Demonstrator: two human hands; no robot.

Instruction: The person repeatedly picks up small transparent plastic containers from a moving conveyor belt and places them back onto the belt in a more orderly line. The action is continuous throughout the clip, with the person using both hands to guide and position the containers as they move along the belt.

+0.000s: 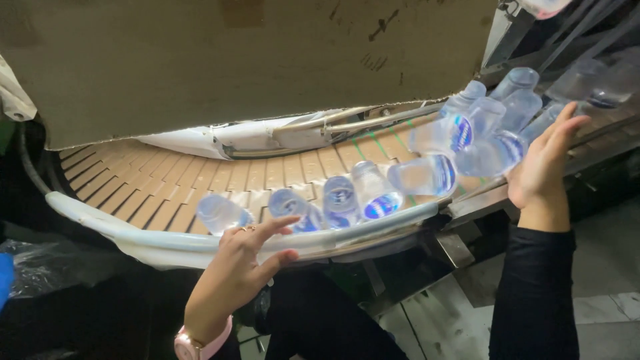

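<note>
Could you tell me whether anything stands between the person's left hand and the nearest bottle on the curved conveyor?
Yes: the pale guide rail along the belt's near edge lies between the left hand and the nearest bottle. The fingertips reach over it. The right hand already rests against the bottle cluster.

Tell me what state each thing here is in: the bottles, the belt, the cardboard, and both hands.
Bottles: clear, capped, lined up along the rail, blurred.
Belt: curved, tan slats, partly covered by bottles.
Rail: white, curved, bottles pressed against it.
Cardboard: flat sheet over the belt, scuffed.
Left hand: open, fingers at a bottle by the rail.
Right hand: open, palm against the bottle cluster.
</note>
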